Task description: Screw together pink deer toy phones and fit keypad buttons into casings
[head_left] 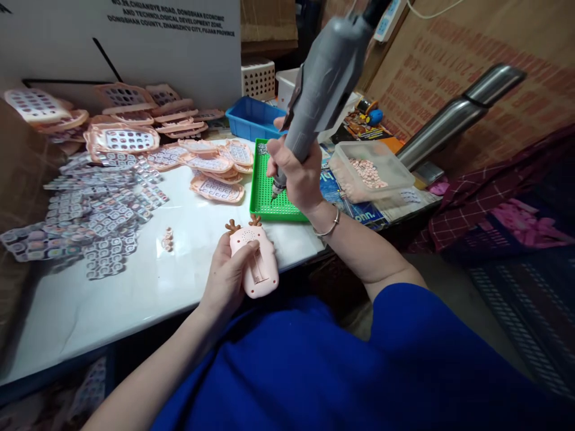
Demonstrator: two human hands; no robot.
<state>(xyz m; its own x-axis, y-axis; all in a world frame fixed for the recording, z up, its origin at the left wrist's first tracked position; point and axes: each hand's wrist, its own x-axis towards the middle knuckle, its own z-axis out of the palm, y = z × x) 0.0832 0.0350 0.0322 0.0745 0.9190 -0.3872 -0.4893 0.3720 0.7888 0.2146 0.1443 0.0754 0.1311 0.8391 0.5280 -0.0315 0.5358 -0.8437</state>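
My left hand (pixel 228 263) grips a pink toy phone (pixel 263 269) with brown antlers, its back facing up. The thumb lies across the back, near the speaker holes and a rectangular recess; screw holes show near the corners. Wrapped round a grey electric screwdriver (pixel 314 90) is my right hand (pixel 294 170), wearing a bracelet at the wrist. The tool points down, its bit over the green perforated tray (pixel 287 209), where small metal screws (pixel 263 148) lie in the far left corner. Bit and toy phone are apart.
Left on the white table are keypad pieces (pixel 112 209), pink toy shells (pixel 121 137) and a few small pink parts (pixel 168 239). A blue bin (pixel 251 117) stands behind the tray. Rightward are a clear tub (pixel 381 188) of small pink pieces and a steel flask (pixel 449 120).
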